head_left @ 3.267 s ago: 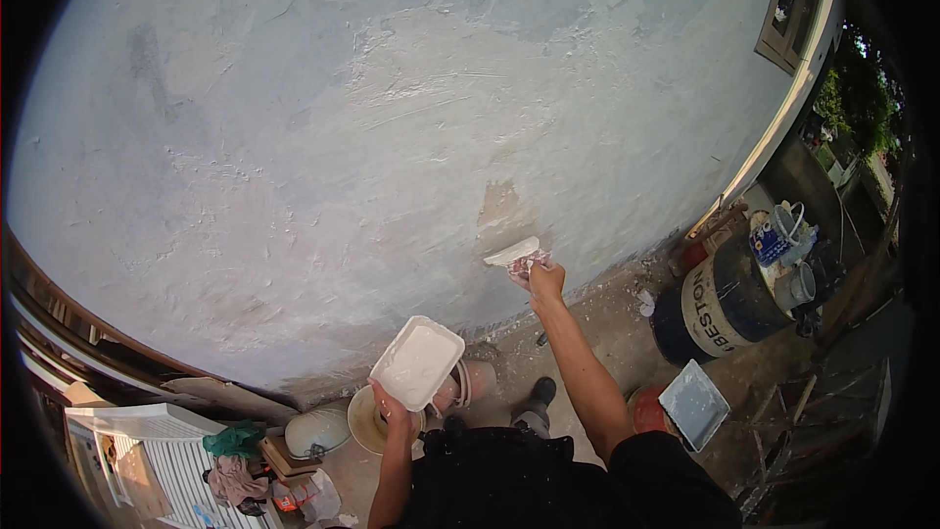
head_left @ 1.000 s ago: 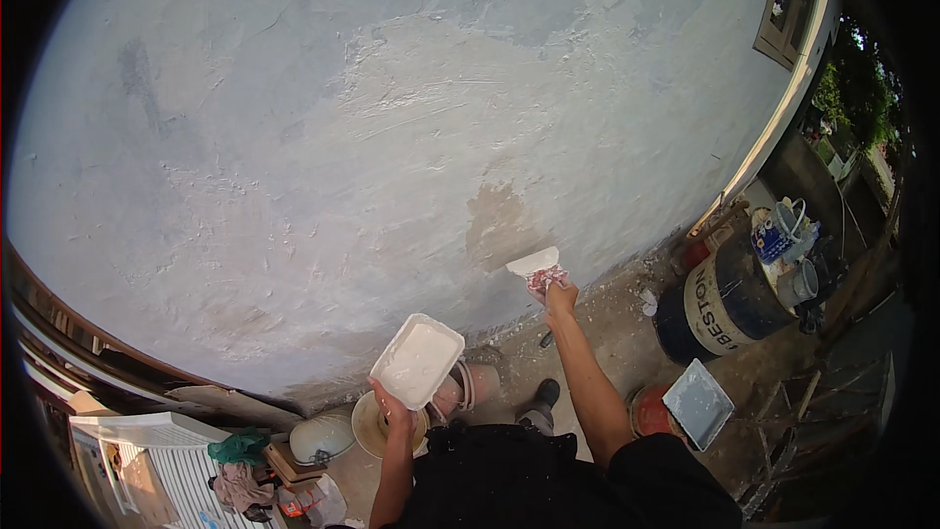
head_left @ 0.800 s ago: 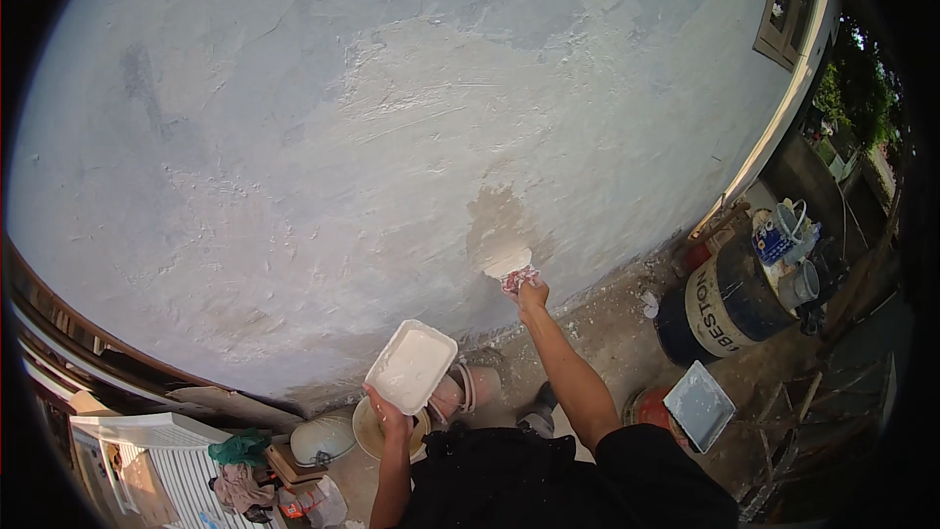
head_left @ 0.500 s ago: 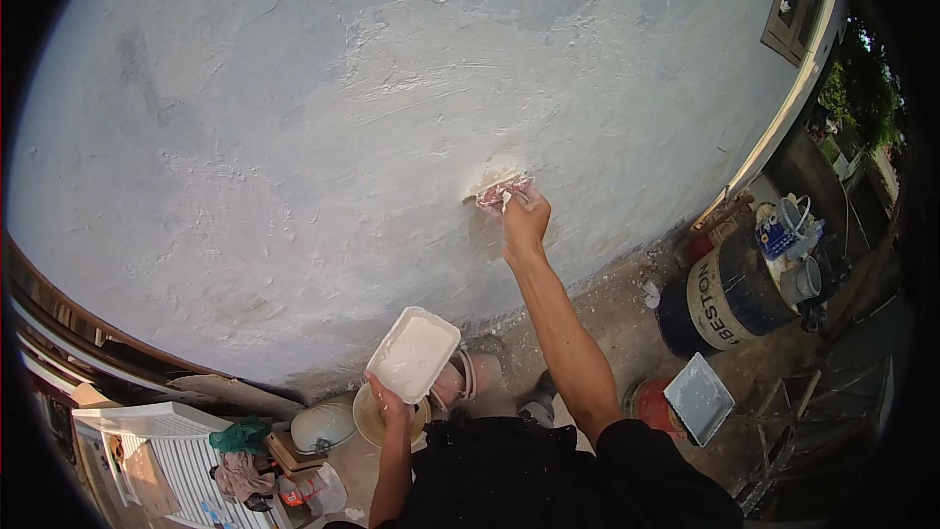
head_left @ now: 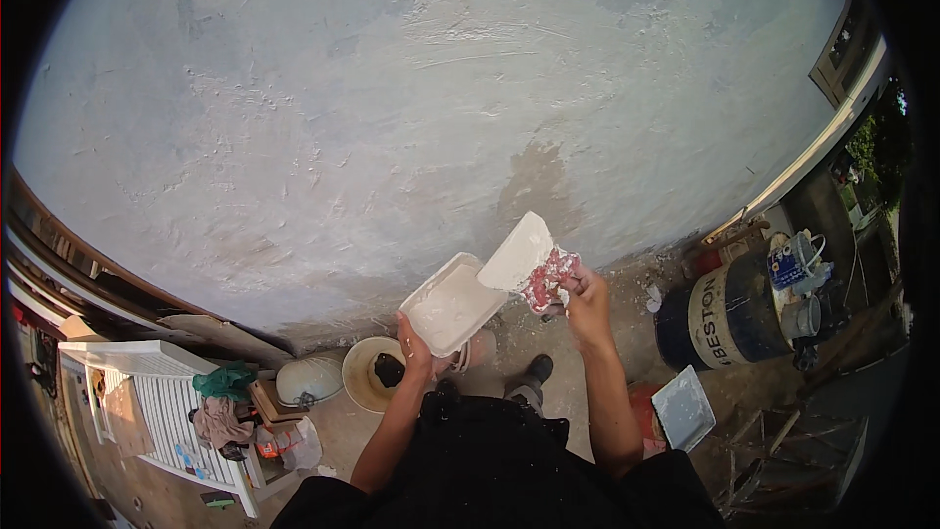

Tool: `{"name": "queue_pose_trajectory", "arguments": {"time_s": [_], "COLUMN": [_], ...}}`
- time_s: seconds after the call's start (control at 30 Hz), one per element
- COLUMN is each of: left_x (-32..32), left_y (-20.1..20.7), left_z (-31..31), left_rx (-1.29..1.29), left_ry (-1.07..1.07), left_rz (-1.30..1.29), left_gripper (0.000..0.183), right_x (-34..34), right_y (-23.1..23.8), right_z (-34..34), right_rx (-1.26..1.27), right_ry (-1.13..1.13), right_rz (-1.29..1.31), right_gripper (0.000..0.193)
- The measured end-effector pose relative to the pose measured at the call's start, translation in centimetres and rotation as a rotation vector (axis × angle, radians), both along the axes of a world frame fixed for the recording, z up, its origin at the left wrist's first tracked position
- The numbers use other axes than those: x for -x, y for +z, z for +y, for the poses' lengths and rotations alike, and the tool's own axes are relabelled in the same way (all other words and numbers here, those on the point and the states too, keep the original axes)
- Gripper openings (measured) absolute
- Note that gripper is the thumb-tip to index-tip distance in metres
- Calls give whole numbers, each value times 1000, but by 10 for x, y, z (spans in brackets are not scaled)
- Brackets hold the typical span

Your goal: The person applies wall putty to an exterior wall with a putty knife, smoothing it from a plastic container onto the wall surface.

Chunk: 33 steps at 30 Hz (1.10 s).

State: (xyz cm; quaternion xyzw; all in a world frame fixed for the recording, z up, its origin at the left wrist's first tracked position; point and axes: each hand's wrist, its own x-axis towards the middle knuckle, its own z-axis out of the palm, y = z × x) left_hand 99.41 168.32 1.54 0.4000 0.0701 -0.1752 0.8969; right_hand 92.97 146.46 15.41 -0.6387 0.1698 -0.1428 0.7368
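My left hand (head_left: pixel 415 345) grips the near left edge of a shallow white tray (head_left: pixel 452 306) with pale plaster paste in it. In my right hand (head_left: pixel 585 306) is a putty knife (head_left: pixel 519 257), its red handle crusted with white paste. The wide blade is coated white and its left corner overlaps the tray's far right rim; whether they touch I cannot tell. In front of me stands a pale, patchily plastered wall (head_left: pixel 294 137) with ridges and smears. A darker, beige patch (head_left: pixel 537 181) shows on it just above the blade.
A beige bucket (head_left: pixel 357 382) with something dark inside stands below the tray, beside a rounded pale container (head_left: pixel 308 382). Left is a white slatted bench (head_left: pixel 176 411) with cloths. At right stand a dark drum (head_left: pixel 720 318) carrying small pails and a grey-white tray (head_left: pixel 683 409) on a red bucket.
My right hand has drawn the putty knife down off the wall to the tray. The tray has shifted right and tilted, and the view has moved slightly.
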Motion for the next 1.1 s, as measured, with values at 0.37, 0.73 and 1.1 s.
{"name": "queue_pose_trajectory", "arguments": {"time_s": [0.37, 0.73, 1.1], "left_x": [1, 3, 13], "left_y": [-68, -75, -50], "left_z": [-26, -30, -35], "left_rx": [-30, 28, -289], "left_ry": [99, 84, 117], "left_rz": [-39, 20, -143], "left_gripper": [60, 56, 52], "right_x": [31, 23, 11], "right_y": [-105, -123, -111], "right_z": [44, 46, 64], "right_rx": [208, -69, -139], "right_ry": [-158, -202, -221], "right_rz": [252, 199, 114], "right_gripper": [22, 20, 23]}}
